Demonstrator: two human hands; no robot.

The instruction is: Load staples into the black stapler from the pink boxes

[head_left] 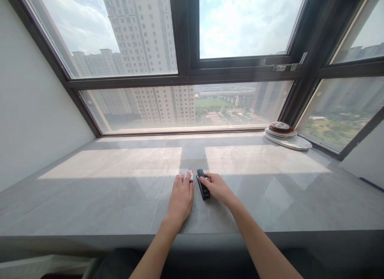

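A black stapler lies lengthwise on the grey stone sill, its near end pointing toward me. My right hand grips it from the right side, thumb on top and fingers around its far side. Just left of it, my left hand lies flat with fingers stretched forward over a small white and red packet or card. Most of that piece is covered by my fingers, so its exact kind does not show. A narrow gap separates the left hand from the stapler.
The pale grey sill runs across the view, with its front edge close to my forearms. A stack of round plates or mats stands at the back right corner, beside the dark-framed window.
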